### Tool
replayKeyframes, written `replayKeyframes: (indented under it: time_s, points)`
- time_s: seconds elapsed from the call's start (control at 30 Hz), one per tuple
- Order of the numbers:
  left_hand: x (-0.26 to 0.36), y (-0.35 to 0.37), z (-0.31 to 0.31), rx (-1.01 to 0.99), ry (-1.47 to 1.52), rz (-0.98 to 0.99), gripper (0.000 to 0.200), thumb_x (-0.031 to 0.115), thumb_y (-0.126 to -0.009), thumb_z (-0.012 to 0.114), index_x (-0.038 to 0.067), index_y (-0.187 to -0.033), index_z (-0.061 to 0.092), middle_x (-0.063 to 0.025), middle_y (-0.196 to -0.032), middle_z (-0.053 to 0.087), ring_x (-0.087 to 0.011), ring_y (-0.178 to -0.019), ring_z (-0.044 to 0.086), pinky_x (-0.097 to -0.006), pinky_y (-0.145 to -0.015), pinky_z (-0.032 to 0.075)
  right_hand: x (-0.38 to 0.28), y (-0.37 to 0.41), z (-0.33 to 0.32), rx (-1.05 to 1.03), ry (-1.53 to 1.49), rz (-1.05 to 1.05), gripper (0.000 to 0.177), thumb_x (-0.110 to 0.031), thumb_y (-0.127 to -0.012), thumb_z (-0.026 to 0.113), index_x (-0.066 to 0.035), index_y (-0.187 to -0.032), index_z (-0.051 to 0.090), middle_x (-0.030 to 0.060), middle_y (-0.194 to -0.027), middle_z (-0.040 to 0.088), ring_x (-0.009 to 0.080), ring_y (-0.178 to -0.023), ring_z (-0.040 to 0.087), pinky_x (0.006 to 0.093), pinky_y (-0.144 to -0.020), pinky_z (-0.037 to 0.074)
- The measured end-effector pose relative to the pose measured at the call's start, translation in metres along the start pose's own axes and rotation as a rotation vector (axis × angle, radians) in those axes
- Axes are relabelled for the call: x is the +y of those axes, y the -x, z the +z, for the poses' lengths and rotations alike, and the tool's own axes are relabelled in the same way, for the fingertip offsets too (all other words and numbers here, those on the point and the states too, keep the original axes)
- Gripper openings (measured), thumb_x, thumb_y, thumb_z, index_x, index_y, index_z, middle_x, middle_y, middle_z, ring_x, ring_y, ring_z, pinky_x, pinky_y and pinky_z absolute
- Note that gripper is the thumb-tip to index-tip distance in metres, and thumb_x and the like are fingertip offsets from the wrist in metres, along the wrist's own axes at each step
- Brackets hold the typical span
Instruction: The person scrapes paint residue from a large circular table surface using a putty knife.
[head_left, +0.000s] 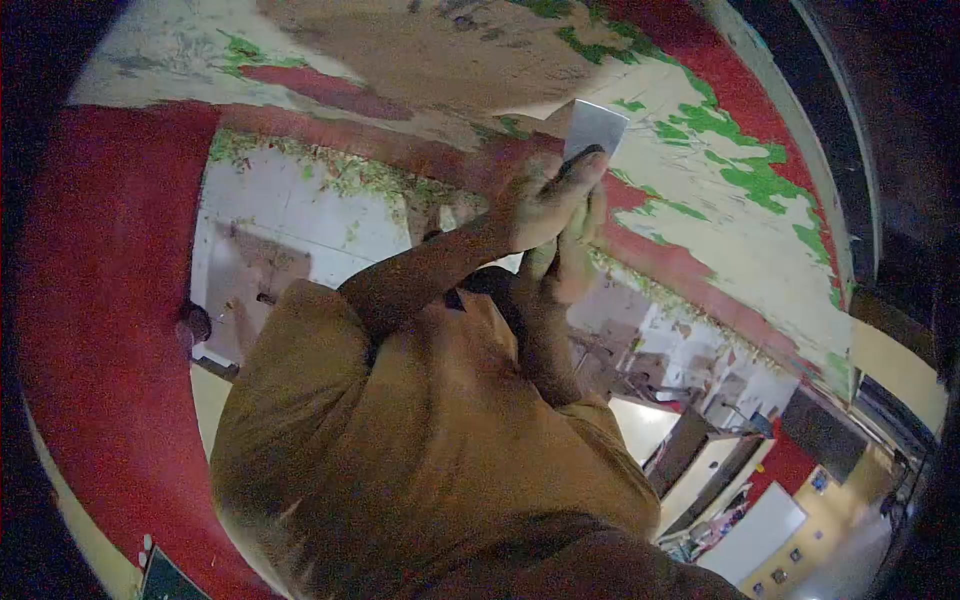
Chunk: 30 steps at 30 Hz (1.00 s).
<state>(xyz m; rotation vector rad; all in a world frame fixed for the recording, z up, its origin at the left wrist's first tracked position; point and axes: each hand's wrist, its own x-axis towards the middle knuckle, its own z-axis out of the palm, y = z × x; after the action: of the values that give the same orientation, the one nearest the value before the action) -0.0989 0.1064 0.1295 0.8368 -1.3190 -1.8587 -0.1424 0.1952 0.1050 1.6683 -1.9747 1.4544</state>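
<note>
A paint scraper (597, 128) with a broad flat metal blade lies against the wall (700, 130), where red and green paint shows in patches among bare cream plaster. My left hand (545, 208) is closed around the scraper near the blade, thumb stretched along it. Close beside it, my right hand (572, 265) is also closed and appears to grip the handle, which is mostly hidden by the fingers. Both forearms reach out from brown sleeves.
Paint flakes lie over the white tiled floor (290, 195) along the wall's foot. A solid red wall (110, 300) stands to the left, with a dark rounded object (194, 324) near it. Shelving (700, 470) and a white panel (755, 530) stand at the lower right.
</note>
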Motion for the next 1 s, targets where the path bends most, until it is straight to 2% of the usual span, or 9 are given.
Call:
replayKeyframes:
  time_s: [0.07,0.17,0.2,0.33,0.43,0.57,0.7,0.87,1.0]
  points:
    - [0.024,0.005,0.001,-0.029,-0.053,0.089,0.030,0.033,-0.092,0.048,0.006,-0.084,0.058,-0.0035,-0.060,0.055,-0.0137,-0.053,0.050,-0.0292,-0.051,0.041,0.003,0.000,-0.005,-0.114,-0.104,0.133,0.034,-0.020,-0.088,0.049,0.007,-0.109,0.055,0.0143,-0.072,0.062,0.0230,-0.053,0.057,0.0321,-0.048,0.044]
    - [0.030,0.001,-0.006,-0.021,0.008,0.295,0.027,0.029,-0.093,0.046,0.003,-0.089,0.056,-0.0042,-0.062,0.056,-0.0140,-0.055,0.054,-0.0292,-0.052,0.044,0.000,0.012,0.019,-0.043,-0.058,0.153,0.029,-0.025,-0.090,0.049,0.003,-0.091,0.056,0.0127,-0.075,0.059,0.0188,-0.059,0.054,0.0322,-0.054,0.042]
    - [0.028,-0.001,-0.007,-0.014,-0.004,0.357,0.026,0.026,-0.093,0.045,0.002,-0.094,0.054,-0.0045,-0.063,0.057,-0.0140,-0.055,0.055,-0.0288,-0.051,0.045,-0.013,0.008,0.022,0.028,-0.161,0.337,0.029,-0.025,-0.089,0.050,0.003,-0.092,0.057,0.0120,-0.077,0.060,0.0193,-0.066,0.055,0.0329,-0.060,0.043]
    - [0.037,-0.008,-0.008,-0.082,-0.109,0.346,0.031,0.017,-0.093,0.042,0.002,-0.120,0.042,-0.0066,-0.067,0.059,-0.0138,-0.051,0.059,-0.0269,-0.045,0.049,-0.008,-0.006,0.020,0.116,-0.015,0.027,0.029,-0.023,-0.088,0.052,0.004,-0.082,0.060,0.0085,-0.067,0.058,0.0155,-0.061,0.054,0.0311,-0.058,0.044]
    - [0.057,-0.008,-0.001,-0.179,0.073,0.222,0.027,0.016,-0.094,0.041,0.004,-0.118,0.041,-0.0061,-0.061,0.054,-0.0116,-0.045,0.054,-0.0266,-0.040,0.046,0.006,-0.002,0.020,0.124,-0.007,0.002,0.022,-0.020,-0.085,0.055,0.000,-0.077,0.060,0.0096,-0.067,0.060,0.0167,-0.060,0.057,0.0297,-0.054,0.045]
    - [0.016,-0.008,0.001,-0.024,0.041,0.390,0.015,0.016,-0.095,0.039,0.003,-0.101,0.043,-0.0028,-0.055,0.047,-0.0092,-0.039,0.046,-0.0265,-0.035,0.040,0.024,0.019,0.028,0.140,-0.064,0.096,0.019,-0.017,-0.084,0.054,0.000,-0.078,0.060,0.0084,-0.061,0.057,0.0157,-0.057,0.055,0.0305,-0.052,0.044]
    - [0.015,-0.014,0.000,-0.178,0.136,0.204,0.022,0.021,-0.095,0.038,0.004,-0.082,0.044,-0.0021,-0.054,0.046,-0.0116,-0.041,0.046,-0.0269,-0.036,0.039,0.017,0.003,0.008,-0.152,0.093,0.044,0.012,-0.007,-0.077,0.052,-0.003,-0.065,0.053,0.0114,-0.066,0.057,0.0261,-0.054,0.057,0.0324,-0.047,0.044]
    - [0.013,-0.004,0.020,-0.024,0.270,0.081,0.049,0.038,-0.096,0.034,0.007,-0.059,0.046,-0.0022,-0.049,0.045,-0.0128,-0.040,0.043,-0.0267,-0.040,0.037,0.002,-0.017,0.008,0.099,0.020,-0.035,0.013,-0.004,-0.072,0.051,-0.006,-0.060,0.046,0.0097,-0.057,0.048,0.0274,-0.046,0.047,0.0347,-0.042,0.040]
    - [0.066,-0.006,0.017,-0.064,0.034,0.226,0.045,0.020,-0.094,0.042,0.005,-0.052,0.047,-0.0041,-0.045,0.049,-0.0109,-0.040,0.049,-0.0251,-0.037,0.039,0.009,-0.026,-0.006,0.010,0.025,-0.106,0.007,-0.005,-0.073,0.053,-0.006,-0.066,0.052,0.0102,-0.060,0.052,0.0283,-0.048,0.049,0.0345,-0.044,0.042]
